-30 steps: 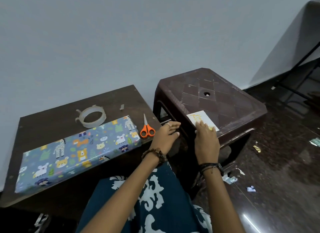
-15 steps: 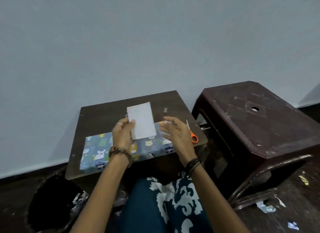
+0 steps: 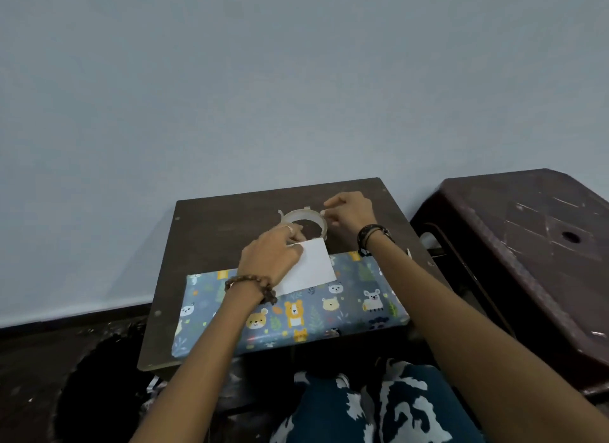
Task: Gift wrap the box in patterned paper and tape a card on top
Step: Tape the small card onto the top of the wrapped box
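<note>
The box (image 3: 333,311), wrapped in blue paper with cartoon animals, lies along the near edge of the small dark table (image 3: 224,218). My left hand (image 3: 270,258) holds a plain white card (image 3: 313,268) over the box's far edge, and its fingertips reach the near side of the clear tape roll (image 3: 306,213). The roll lies flat on the table behind the box. My right hand (image 3: 349,212) is at the roll's right rim, its thumb and fingers curled and pinching there.
A dark brown plastic stool (image 3: 527,245) stands close on the right of the table. A black round bin (image 3: 99,376) sits on the floor at lower left. A pale wall rises right behind the table. My lap in patterned cloth is below the box.
The card left the stool in my left hand and came down over the box. Both hands reached forward to the tape roll, the right one moving from beside the card to the roll's rim.
</note>
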A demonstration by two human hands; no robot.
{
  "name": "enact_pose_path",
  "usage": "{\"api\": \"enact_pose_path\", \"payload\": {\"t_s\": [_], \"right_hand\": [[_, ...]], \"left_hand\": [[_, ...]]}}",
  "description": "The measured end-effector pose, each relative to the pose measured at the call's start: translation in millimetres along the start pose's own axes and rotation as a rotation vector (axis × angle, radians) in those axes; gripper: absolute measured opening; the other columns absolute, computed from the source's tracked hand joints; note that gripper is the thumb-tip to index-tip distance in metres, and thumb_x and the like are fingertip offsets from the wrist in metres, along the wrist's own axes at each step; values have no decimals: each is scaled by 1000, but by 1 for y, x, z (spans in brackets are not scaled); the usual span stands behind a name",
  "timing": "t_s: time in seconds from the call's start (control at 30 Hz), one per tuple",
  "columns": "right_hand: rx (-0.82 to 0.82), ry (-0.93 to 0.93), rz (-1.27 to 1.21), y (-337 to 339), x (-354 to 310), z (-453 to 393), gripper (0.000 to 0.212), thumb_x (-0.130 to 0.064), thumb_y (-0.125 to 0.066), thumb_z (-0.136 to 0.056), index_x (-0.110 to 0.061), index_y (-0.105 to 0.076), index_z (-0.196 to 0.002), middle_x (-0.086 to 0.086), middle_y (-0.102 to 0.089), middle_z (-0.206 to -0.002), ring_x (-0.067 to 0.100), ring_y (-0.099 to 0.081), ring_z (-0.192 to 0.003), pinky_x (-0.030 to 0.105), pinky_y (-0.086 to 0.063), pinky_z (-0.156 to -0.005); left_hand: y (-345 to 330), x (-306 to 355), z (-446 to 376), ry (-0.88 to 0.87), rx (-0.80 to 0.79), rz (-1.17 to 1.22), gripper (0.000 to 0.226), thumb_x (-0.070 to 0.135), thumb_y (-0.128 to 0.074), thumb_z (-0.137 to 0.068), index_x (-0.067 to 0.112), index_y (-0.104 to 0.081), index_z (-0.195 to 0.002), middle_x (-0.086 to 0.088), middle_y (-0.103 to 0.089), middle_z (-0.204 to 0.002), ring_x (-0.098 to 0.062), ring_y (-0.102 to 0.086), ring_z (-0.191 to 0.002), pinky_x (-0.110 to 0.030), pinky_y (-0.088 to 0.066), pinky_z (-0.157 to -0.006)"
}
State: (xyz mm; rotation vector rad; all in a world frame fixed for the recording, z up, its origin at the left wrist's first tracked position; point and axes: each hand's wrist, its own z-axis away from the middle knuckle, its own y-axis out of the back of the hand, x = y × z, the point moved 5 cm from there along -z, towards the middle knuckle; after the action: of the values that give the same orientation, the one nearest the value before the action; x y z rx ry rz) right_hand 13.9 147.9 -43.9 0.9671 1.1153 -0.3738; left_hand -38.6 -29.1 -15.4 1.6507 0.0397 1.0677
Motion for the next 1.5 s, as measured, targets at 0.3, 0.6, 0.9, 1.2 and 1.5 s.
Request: {"api": "enact_pose_path", "payload": {"t_s": [0.3, 0.6, 0.9, 1.2, 1.5], "right_hand": [[-110, -100, -190, -7, 11, -14, 19, 5, -68, -78, -12, -64, -71, 6, -67, -75, 14, -64, -63, 17, -56, -56], [28, -146, -220, -1, 13, -26, 25, 12, -45, -85, -11, -54, -80, 16, -65, -77, 19, -67, -54, 25, -57, -53], [1, 589, 1004, -16, -12, -13, 42, -3, -47, -88, -14, -41, -129, 12, -67, -92, 33, -60, -86, 34, -40, -69], [-79, 260, 347, 20, 2, -21, 37, 1, -49, -84, -11, -52, -118, 11, -71, -96, 22, -62, -100, 24, -44, -82], [-127, 327, 183, -25, -40, -13, 15, -5, -61, -79, -14, -66, -91, 6, -71, -83, 16, -65, -86, 21, -48, -75]], "left_hand": [[-15, 6, -6, -50, 67, -423, 26, 27, -34, -97, 14, -53, -108, -12, -64, -102, -34, -59, -95, -33, -41, -74], [-17, 5, -6, -106, 104, -430, 22, 25, -35, -95, 16, -53, -104, -8, -65, -98, -30, -59, -89, -29, -32, -64], [-16, 6, -9, -106, 111, -408, 25, 25, -34, -96, 15, -54, -109, -8, -66, -100, -28, -59, -90, -27, -31, -66], [-15, 7, -6, -101, 119, -423, 27, 25, -33, -97, 15, -52, -112, -9, -66, -99, -29, -60, -89, -28, -33, -67], [-1, -3, 0, 4, 128, -96, 19, 17, -40, -92, 18, -54, -104, -5, -62, -101, -28, -55, -92, -28, -31, -69]]}}
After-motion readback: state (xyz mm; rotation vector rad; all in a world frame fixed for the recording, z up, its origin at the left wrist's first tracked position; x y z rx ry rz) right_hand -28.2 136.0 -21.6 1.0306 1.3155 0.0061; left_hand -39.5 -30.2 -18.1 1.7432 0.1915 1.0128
